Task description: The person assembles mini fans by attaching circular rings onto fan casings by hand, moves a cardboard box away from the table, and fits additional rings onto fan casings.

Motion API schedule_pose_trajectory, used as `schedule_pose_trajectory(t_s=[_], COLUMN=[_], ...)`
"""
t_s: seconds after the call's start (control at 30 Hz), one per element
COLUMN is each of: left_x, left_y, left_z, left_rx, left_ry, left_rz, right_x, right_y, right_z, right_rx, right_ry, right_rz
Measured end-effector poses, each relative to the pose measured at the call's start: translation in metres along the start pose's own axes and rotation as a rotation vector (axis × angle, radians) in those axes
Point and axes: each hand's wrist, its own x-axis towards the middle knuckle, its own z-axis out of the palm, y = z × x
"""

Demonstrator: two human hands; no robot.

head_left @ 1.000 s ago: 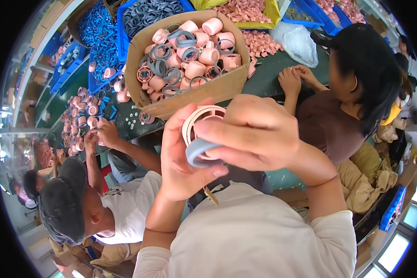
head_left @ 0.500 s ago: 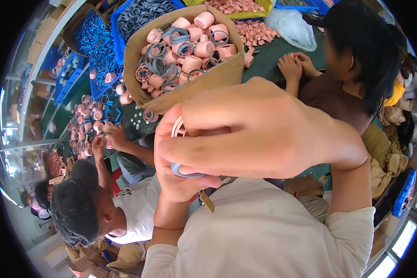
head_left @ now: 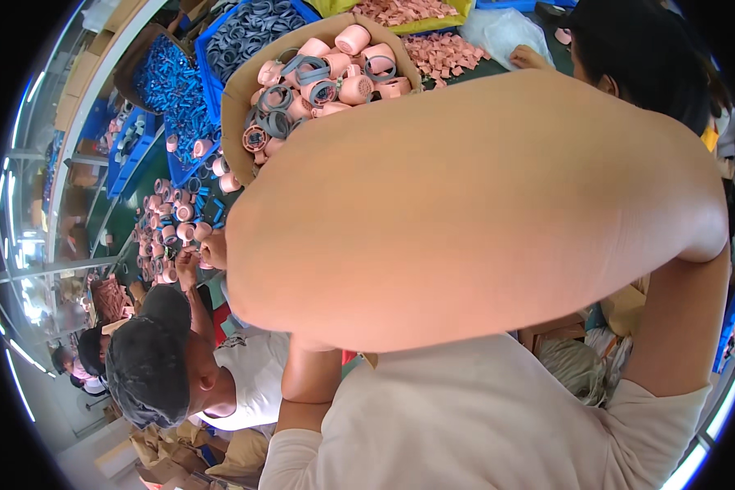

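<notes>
Close against the head camera, the person's right forearm (head_left: 482, 204) fills most of the picture and hides both hands, so I cannot tell whether either is open or closed, or what it holds. Beyond it, a cardboard box (head_left: 241, 90) of pink caps (head_left: 353, 38) and grey rings (head_left: 276, 122) stands on the green table (head_left: 122, 224); more pink pieces (head_left: 167, 224) lie loose there, so plenty seems left to handle. To the left, a co-worker's hand (head_left: 186, 263) reaches among them.

Pink caps (head_left: 353, 38) and grey rings (head_left: 274, 124) in brown cardboard box (head_left: 235, 91), blue crate (head_left: 212, 42), dark green table (head_left: 126, 219)
</notes>
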Motion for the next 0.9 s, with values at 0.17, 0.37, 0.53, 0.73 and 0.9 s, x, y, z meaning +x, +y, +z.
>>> schedule_pose_trajectory(t_s=[0.17,0.37,0.53,0.73,0.9], left_x=[0.000,-0.001,-0.007,-0.007,0.006], left_y=[0.000,-0.003,-0.007,-0.008,0.004], left_z=[-0.001,-0.003,-0.004,-0.007,0.008], left_rx=[0.008,0.031,0.051,0.107,0.086], left_ry=[0.010,0.017,0.024,0.030,-0.029], left_rz=[0.010,0.013,0.016,0.022,-0.046], right_x=[0.001,0.005,0.006,0.009,0.004], right_y=[-0.003,-0.005,-0.008,0.002,0.000], right_z=[-0.004,-0.009,-0.010,-0.009,-0.015], right_rx=[0.004,-0.004,-0.014,-0.026,-0.110], right_ry=[-0.023,-0.066,-0.089,-0.121,-0.098], right_rz=[0.001,0.004,0.008,-0.007,0.031])
